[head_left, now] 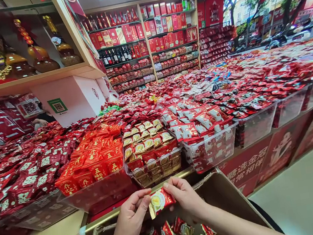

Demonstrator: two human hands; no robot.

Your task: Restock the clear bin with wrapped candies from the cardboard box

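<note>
A small candy packet (161,202), red and gold with a yellow fruit picture, is stretched between my two hands above an open cardboard box (230,197). My left hand (132,216) pinches its left end between thumb and fingers. At the packet's upper right end, my right hand (185,197) grips it the same way. Loose packets (185,231) of the same kind lie jumbled in the box below. Just beyond the box stands a clear plastic bin (154,165) with such packets stacked in rows. The undersides of my fingers are partly hidden.
Left of that bin is one of orange-red packets (98,157); to its right, one of white and red packets (205,126). More candy bins (258,127) run along the counter to the right. A glass-shelved cabinet (50,76) overhangs the left side. Stocked shelves (144,36) line the back wall.
</note>
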